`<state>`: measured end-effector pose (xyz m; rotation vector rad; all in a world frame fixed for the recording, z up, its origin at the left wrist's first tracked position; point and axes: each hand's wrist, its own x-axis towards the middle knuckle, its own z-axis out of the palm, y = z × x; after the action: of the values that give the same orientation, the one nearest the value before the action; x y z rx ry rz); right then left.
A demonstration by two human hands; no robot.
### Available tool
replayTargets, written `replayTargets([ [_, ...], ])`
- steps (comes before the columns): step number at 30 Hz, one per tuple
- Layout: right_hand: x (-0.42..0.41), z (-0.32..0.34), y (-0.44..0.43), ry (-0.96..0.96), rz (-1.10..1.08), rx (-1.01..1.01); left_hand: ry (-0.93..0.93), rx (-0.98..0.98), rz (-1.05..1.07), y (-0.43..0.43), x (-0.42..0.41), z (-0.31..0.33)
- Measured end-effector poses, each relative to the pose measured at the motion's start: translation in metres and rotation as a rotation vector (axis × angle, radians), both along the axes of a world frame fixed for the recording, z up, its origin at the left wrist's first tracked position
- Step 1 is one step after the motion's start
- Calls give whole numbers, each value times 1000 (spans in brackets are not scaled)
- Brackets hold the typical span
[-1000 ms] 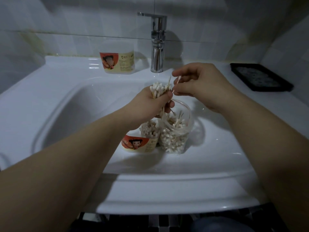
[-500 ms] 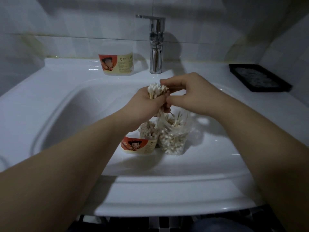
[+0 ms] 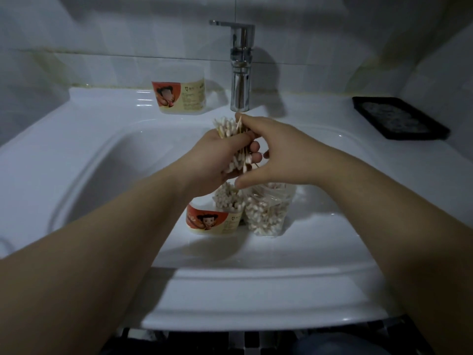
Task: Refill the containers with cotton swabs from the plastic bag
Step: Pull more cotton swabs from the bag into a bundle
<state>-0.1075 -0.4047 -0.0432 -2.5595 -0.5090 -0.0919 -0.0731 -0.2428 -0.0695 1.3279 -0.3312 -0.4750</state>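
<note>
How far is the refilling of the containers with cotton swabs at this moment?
Partly done: the container in the basin already holds swabs. In hand: the left hand grips a bundle of swabs while the right hand tidies it. Left: the plastic bag is still quite full, and the container by the faucet looks empty.

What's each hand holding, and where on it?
Left hand grips a bundle of cotton swabs around its middle. Right hand touches the same bundle, fingertips at its top; separate grip unclear.

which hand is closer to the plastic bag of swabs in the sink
Right. The right hand hovers just above the plastic bag; the left hand, gripping a swab bundle, sits up and left.
</note>
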Motion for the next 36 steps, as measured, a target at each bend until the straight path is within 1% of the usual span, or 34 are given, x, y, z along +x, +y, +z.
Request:
replayTargets([
  [4, 0, 3, -1, -72, -11, 73, 9, 35, -9, -1, -3, 1],
  [6, 0, 5, -3, -57, -20, 109, 16, 31, 1, -2, -4, 2],
  [9, -1, 6, -5, -19, -47, 73, 38, 57, 17, -2, -4, 2],
  [11, -1, 6, -5, -12, -76, 54, 55, 86, 72, -2, -3, 1],
  [14, -1, 9, -5, -15, -171, 52, 75, 55, 165, 0, 0, 1],
  [15, -1, 11, -4, -25, -217, 3, 83, 36, 180, 0, 2, 1],
  [17, -2, 11, -3, 9, -282, -181, 90, 12, 193, 0, 4, -1],
  [20, -2, 3, 4, 177, -275, -430, 64, 40, 204, 1, 4, -2],
  [22, -3, -1, 8, 251, -238, -496, 52, 62, 195, 0, 2, -2],
  [24, -1, -4, 9, 267, -210, -488, 40, 83, 182, -1, 1, -3],
  [27, 0, -6, 11, 230, -195, -453, 17, 101, 178, -1, 1, -4],
  [32, 3, -9, 10, 169, -242, -444, -20, 109, 219, -3, 1, -5],
  [34, 4, -6, 7, 142, -250, -395, -24, 99, 257, -3, 3, -5],
  [36, 6, -2, 2, 102, -269, -303, -28, 94, 276, -3, 5, -5],
])
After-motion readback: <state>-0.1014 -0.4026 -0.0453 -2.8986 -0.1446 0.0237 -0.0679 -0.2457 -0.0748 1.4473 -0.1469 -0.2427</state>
